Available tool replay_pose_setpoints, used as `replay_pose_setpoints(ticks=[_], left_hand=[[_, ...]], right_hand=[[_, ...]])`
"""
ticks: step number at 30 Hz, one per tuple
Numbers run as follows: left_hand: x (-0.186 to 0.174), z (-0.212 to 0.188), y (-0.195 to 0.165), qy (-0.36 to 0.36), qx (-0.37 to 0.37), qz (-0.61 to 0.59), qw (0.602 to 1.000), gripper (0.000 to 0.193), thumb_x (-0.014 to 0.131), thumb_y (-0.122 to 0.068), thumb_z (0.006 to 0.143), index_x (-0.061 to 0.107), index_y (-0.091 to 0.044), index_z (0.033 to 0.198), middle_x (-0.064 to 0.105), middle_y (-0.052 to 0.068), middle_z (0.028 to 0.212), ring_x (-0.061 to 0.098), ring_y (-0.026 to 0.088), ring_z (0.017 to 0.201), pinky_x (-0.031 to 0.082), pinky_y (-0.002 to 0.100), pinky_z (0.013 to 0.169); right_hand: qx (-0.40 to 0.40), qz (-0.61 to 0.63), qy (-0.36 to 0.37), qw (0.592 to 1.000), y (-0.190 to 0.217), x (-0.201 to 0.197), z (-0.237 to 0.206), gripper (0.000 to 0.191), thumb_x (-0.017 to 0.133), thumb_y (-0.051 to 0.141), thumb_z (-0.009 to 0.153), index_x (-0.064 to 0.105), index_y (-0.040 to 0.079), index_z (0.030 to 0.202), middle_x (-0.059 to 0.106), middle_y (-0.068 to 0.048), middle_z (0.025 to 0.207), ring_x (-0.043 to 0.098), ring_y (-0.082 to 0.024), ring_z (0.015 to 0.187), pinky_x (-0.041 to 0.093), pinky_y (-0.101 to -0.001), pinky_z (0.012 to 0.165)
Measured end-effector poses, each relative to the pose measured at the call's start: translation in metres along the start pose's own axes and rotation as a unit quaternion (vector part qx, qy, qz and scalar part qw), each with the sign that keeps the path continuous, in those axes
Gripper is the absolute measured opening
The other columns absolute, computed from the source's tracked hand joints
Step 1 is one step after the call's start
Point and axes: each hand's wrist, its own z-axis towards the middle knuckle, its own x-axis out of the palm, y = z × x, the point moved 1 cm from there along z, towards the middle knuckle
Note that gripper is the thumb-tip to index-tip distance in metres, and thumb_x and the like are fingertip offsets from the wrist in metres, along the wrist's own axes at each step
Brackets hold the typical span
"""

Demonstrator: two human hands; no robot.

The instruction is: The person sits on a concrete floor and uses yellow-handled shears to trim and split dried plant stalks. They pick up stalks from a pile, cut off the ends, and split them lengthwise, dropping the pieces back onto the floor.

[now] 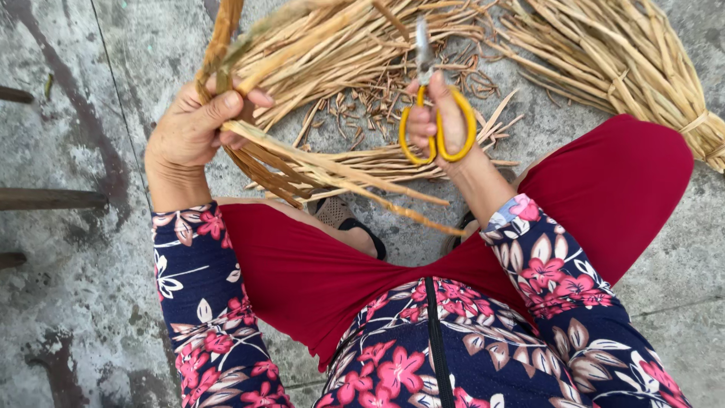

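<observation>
No basket, no bin here: everything lies loose on the concrete floor (pixel 75 287), grey and stained. Biggest thing down there is the spread of dry reeds (pixel 362 53) fanned across the top, pale straw colour, running out past the upper edge so their full length can't be seen. Off to the right sits a tied bundle (pixel 642 68), bound with a strip near its thick end, also cut off by the edge.

The person is seated low, red trousers (pixel 604 189) spread wide, dark floral sleeves on both arms. A sandal (pixel 340 215) peeks out between the knees, half hidden under the reeds.

Now the hands. The left hand (pixel 192 128) is clenched around a handful of stalks (pixel 302 170), thumb pressed over them; the stalks bend through the fist, one end rising out of view at the top, the other sweeping down and right across the lap. The right hand (pixel 445 121) grips yellow-handled scissors (pixel 430 106), fingers through the loops, blades pointing up and away into the reed pile. The scissors sit well to the right of the held stalks, not touching them. Whether the blades are apart or together is hard to make out against the reeds.

Smallest of all: short brown trimmings (pixel 362 113) scattered on the floor between the two hands.
</observation>
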Motion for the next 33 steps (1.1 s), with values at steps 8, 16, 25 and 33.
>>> replay_pose_setpoints(ticks=[8,16,25,33], left_hand=[[-0.008,-0.020,-0.012,-0.142,-0.008,0.173,0.975,0.039,0.075,-0.024,0.100,0.069,-0.003,0.133,0.067,-0.003,0.083,0.050,0.002,0.063,0.036,0.018,0.054],[-0.004,0.002,0.025,-0.266,0.092,0.333,0.900,0.031,0.076,-0.009,0.108,0.068,-0.010,0.138,0.076,0.003,0.105,0.059,0.007,0.078,0.049,0.023,0.068],[0.058,0.006,0.097,-0.078,0.159,0.579,0.796,0.060,0.075,-0.014,0.096,0.050,-0.020,0.151,0.076,0.011,0.116,0.076,0.026,0.095,0.062,0.038,0.082],[0.025,-0.001,0.134,-0.062,-0.068,0.714,0.694,0.016,0.057,-0.023,0.105,0.055,-0.015,0.119,0.073,0.011,0.096,0.072,0.033,0.078,0.056,0.048,0.063]], right_hand=[[-0.189,-0.067,-0.112,0.973,0.068,0.003,-0.036,0.053,0.062,0.061,0.103,0.056,0.012,0.121,0.054,-0.002,0.079,0.047,-0.010,0.062,0.040,-0.0265,0.057],[-0.019,-0.401,0.020,0.916,0.044,0.055,-0.060,0.045,0.074,0.042,0.093,0.064,0.008,0.121,0.071,-0.005,0.102,0.064,-0.017,0.077,0.050,-0.0287,0.062],[-0.021,-0.631,0.015,0.775,-0.033,0.014,-0.009,0.040,0.075,0.016,0.095,0.065,0.005,0.132,0.072,-0.005,0.094,0.066,-0.014,0.082,0.054,-0.0286,0.075],[-0.191,-0.444,-0.068,0.873,0.027,0.026,-0.039,0.052,0.064,-0.008,0.099,0.056,0.006,0.148,0.060,0.005,0.098,0.058,-0.004,0.086,0.051,-0.0199,0.075]])
